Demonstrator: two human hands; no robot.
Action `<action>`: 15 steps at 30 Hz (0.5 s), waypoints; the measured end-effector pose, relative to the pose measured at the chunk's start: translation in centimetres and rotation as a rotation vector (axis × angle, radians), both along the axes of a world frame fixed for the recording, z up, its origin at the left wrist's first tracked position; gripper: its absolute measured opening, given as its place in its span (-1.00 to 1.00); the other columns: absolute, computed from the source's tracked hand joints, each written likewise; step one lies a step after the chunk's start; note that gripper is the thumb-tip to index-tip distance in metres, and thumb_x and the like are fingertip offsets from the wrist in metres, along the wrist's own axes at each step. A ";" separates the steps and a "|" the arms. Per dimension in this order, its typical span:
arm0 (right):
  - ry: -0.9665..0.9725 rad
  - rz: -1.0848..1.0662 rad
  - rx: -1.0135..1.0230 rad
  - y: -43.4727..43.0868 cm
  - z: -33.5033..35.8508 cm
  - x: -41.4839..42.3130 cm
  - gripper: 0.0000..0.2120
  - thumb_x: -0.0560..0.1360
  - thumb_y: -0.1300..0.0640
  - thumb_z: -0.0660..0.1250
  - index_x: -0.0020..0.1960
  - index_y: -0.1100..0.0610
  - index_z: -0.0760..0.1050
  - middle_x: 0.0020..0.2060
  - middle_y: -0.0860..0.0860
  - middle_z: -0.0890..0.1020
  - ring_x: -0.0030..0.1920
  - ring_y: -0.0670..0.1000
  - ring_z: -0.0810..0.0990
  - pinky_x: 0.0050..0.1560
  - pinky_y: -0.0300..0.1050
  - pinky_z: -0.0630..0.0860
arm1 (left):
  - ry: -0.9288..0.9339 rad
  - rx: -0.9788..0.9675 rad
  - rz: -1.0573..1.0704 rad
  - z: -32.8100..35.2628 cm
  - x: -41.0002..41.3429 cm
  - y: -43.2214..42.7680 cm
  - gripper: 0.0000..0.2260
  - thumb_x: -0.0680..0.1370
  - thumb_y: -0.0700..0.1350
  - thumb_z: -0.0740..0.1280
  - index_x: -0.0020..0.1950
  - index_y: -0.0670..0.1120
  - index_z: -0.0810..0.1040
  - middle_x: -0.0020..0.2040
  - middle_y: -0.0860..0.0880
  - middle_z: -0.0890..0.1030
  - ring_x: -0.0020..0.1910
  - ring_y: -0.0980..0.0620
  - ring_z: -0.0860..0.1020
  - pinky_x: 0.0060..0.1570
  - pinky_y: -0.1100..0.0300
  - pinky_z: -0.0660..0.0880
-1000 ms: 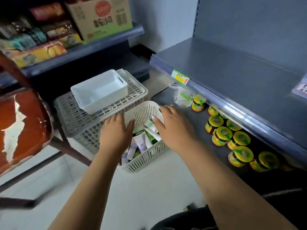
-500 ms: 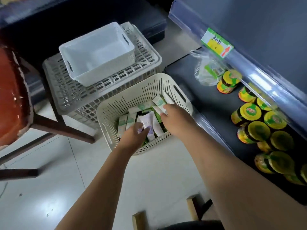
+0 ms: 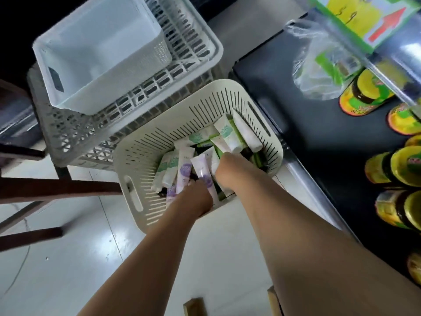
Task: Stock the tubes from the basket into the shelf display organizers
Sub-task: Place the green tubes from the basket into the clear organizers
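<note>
Left hand [image 3: 196, 198] apparently gripping a purple tube [image 3: 200, 168], right hand [image 3: 232, 170] just at 1 o'clock, fingers buried so grip can't tell, both inside cream basket [image 3: 134, 165] full of tubes [image 3: 227, 133]; white organizer bin [image 3: 102, 55] at 11 o'clock empty, stocking barely begun.

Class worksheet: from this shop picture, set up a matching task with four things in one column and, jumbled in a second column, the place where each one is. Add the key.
Things
1. tubes
2. white bin
3. yellow-lidded jars
4. price label

Places
a. on the dark shelf
b. inside the cream basket
c. on the shelf-edge strip
d. on top of the grey crate

Pairs: 1-b, 2-d, 3-a, 4-c
</note>
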State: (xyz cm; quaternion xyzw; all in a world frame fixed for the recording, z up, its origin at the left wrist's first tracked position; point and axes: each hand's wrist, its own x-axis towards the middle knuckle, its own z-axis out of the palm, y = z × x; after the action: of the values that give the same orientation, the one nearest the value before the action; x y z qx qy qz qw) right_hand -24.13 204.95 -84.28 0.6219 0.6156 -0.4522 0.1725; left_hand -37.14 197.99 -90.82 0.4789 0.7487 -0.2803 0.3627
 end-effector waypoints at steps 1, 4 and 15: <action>-0.010 0.018 0.018 0.0 -0.2 -0.1 -0.70 0.55 0.17 0.32 0.27 0.19 0.50 0.10 0.12 0.56 0.10 0.13 0.59 0.07 0.01 0.60 | -0.011 -0.041 -0.018 0.2 0.5 0.5 -0.49 0.47 -0.04 0.17 0.44 0.03 0.37 0.38 -0.07 0.46 0.36 -0.14 0.43 0.32 -0.21 0.39; -0.063 0.080 0.068 -0.6 -1.2 -0.9 -0.48 0.54 0.12 0.36 0.46 0.22 0.36 0.36 0.21 0.46 0.28 0.18 0.53 0.12 0.02 0.55 | 0.018 -0.056 -0.059 -0.8 1.2 1.4 -0.56 0.60 -0.08 0.22 0.48 -0.13 0.36 0.42 -0.15 0.45 0.39 -0.21 0.44 0.36 -0.14 0.41; -0.045 0.118 -0.059 -0.4 -1.6 -0.3 -0.43 0.63 -0.01 0.14 0.60 0.09 0.12 0.53 0.18 0.11 0.50 0.20 0.17 0.34 0.14 0.33 | -0.073 0.147 0.139 0.8 0.4 2.2 -0.82 0.45 -0.12 0.45 0.01 -0.16 0.63 -0.23 -0.05 0.59 -0.11 -0.10 0.61 -0.37 0.16 0.42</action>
State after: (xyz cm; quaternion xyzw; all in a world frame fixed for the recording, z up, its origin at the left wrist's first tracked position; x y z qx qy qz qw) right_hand -24.44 204.57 -85.89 0.5892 0.6338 -0.4450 0.2307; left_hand -36.79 200.17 -89.99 0.4610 0.7849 -0.1812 0.3722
